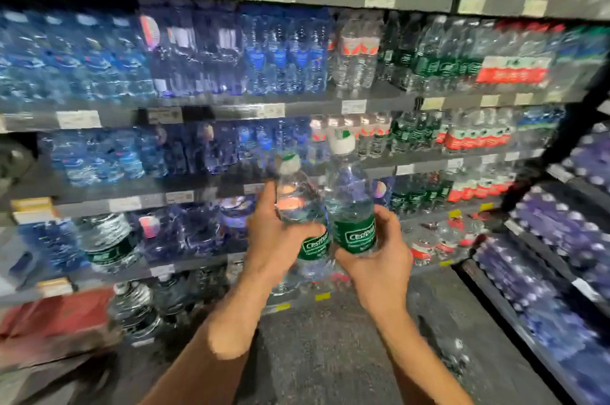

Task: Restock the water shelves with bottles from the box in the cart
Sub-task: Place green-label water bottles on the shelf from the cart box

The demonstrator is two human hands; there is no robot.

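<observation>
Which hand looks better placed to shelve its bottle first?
Probably the right hand. Its green-label bottle stands upright and sits nearer the matching green-label rows on the right. The left hand holds its bottle tilted and farther from them.

Left hand [275,239] and right hand [379,259] — raised, clenched (side by side)

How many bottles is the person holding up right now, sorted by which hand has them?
Left hand: 1 green-label bottle
Right hand: 1 green-label bottle
Total: 2 bottles in hand; the blurred shelf stock is too many to count.
</observation>
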